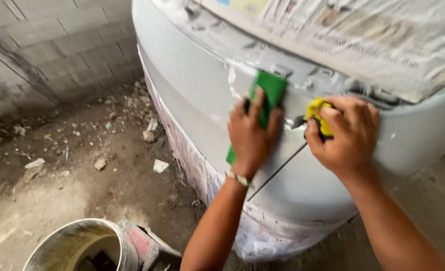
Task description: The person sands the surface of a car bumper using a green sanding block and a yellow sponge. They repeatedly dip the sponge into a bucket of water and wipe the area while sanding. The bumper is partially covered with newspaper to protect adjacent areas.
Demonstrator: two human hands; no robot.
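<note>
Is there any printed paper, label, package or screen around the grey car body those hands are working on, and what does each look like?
Newspaper sheets: taped over the top right of the car, pale grey-white with faded coloured patches, crumpled.
Printed paper strip: masking the lower edge of the grey panel, whitish with pinkish print.
Bucket: bottom left on the dirt floor, round, pale, bearing a reddish label patch.
No screens or signs.

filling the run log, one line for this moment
left hand: presses green pad on grey car panel | right hand: grips yellow tool | bucket below
</note>
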